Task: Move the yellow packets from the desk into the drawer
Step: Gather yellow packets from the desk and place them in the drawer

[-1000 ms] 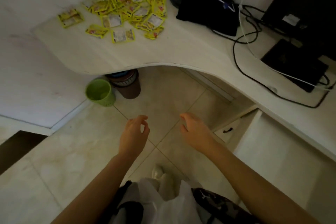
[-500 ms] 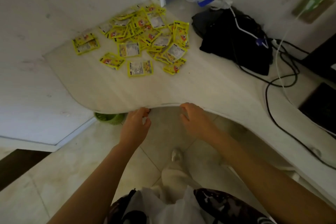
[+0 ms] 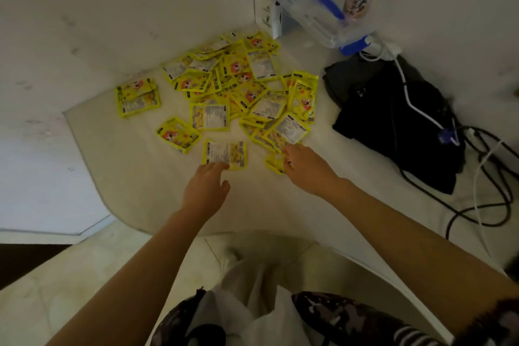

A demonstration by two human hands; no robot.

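A pale, curved corner table (image 3: 280, 205) meets two white walls; tiled floor shows below its near edge. The yellow packets (image 3: 238, 87) lie in a loose, overlapping heap toward 12 o'clock from the person, with a pair set apart at 10 o'clock (image 3: 137, 97) and a few strays along the heap's near edge. At 2 o'clock a black bag (image 3: 393, 121) lies among dark cables (image 3: 491, 191), and a clear plastic bag (image 3: 317, 5) stands against the wall at 1 o'clock. No drawer is in view.

The left hand (image 3: 206, 187) reaches to 12 o'clock, its fingertips on the near edge of a single face-down packet (image 3: 224, 153); whether it has pinched the packet cannot be told. The right hand (image 3: 304, 164) reaches to 1 o'clock, fingers extended and touching a small packet (image 3: 276, 162) at the heap's near corner, without a visible closed hold.

Judged from their look, the packets are light, thin, flexible sachets with glossy film, likely to slide on the smooth table and over one another. A flat packet offers little to hold from above; a sealed edge, or a corner raised by an overlap, looks the best point for a pinch, and several could be raked together and gathered at once.
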